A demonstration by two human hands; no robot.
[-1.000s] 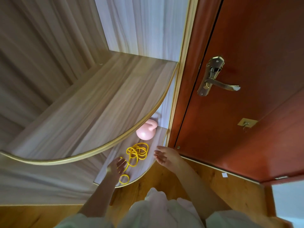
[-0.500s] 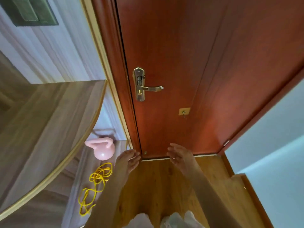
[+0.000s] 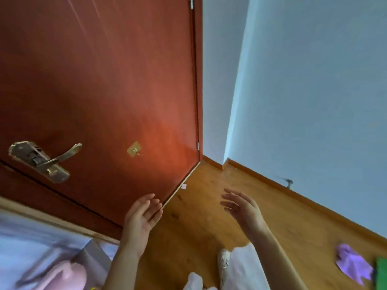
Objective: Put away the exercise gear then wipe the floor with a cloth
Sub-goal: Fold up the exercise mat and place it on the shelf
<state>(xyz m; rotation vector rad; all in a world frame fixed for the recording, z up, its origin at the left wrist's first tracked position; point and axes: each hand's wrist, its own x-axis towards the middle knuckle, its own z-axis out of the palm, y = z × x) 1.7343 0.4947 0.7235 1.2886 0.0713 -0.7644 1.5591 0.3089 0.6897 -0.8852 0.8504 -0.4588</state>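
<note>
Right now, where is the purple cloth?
In the head view, the purple cloth lies on the wooden floor at the far lower right, near the skirting board, with a green thing beside it.

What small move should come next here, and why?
Probably reach the right hand toward the purple cloth lying on the floor at lower right. Both hands are empty, the left hand too, and the pink kettlebell sits off to the left.

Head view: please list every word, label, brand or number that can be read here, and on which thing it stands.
None can be read.
The door and walls carry no writing.
The small white sticker at the door's foot: too small and blurred to tell.
The lock plate: blurred, no marking legible.
</note>
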